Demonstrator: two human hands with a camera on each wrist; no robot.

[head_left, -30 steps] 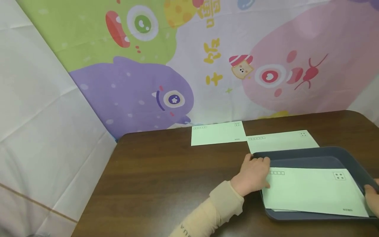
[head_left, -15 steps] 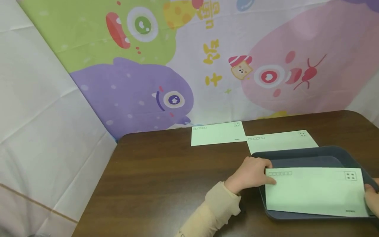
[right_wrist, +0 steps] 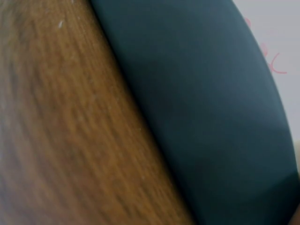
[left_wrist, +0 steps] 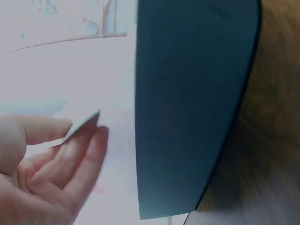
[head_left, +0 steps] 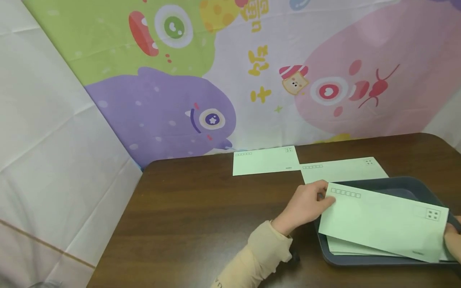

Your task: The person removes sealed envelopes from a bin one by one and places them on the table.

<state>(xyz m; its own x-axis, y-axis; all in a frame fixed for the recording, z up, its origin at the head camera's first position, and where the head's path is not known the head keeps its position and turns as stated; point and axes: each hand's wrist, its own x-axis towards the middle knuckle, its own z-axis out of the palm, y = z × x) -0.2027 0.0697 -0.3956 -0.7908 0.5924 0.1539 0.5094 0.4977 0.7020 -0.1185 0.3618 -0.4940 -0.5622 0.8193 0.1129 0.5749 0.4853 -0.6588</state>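
Note:
A pale green envelope (head_left: 381, 224) is tilted over the dark tray (head_left: 407, 186), its left end raised above several more envelopes (head_left: 351, 247) lying inside. My left hand (head_left: 304, 204) pinches its upper left corner between thumb and fingers. The left wrist view shows that small corner (left_wrist: 84, 127) between the fingertips, beside the tray's side wall (left_wrist: 197, 108). At the right edge of the head view, my right hand (head_left: 453, 240) grips the tray's right rim, its thumb by the envelope's right end; most of that hand is out of frame.
Two more envelopes lie at the back of the brown table (head_left: 194, 216): one at the back edge (head_left: 266, 161), the other (head_left: 342, 171) just behind the tray and partly covered by it. A printed cartoon cloth (head_left: 162, 116) hangs behind the table.
My left hand has gone from the tray's left rim to the top envelope's corner and lifted its left end, showing the envelopes beneath. The right hand stays at the tray's right side.

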